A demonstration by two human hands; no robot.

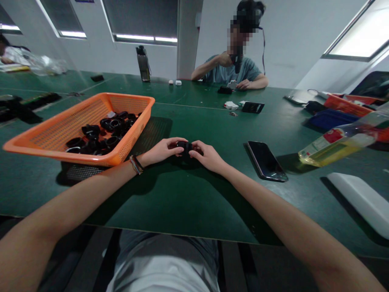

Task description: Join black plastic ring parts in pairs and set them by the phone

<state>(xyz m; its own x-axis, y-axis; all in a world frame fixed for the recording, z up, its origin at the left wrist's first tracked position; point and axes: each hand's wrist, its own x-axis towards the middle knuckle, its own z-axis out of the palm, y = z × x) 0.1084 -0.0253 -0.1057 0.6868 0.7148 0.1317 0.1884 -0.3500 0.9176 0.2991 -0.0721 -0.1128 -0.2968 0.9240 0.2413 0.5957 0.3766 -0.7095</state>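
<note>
A small black part (184, 147), partly hidden, is held between the fingers (177, 151) of the left hand (162, 150) and right hand (210, 156), low at the desk (170, 202)

At right on the green desk (194, 207), a dark phone (267, 161) lay near a bottle of yellow liquid (336, 144); at the far side, a drinking flask (143, 65) stood upright.

Thin bracelets (134, 165), one dark, ring the left wrist (146, 159), both forearms (258, 192) bare, the top (165, 267) pale grey
</note>
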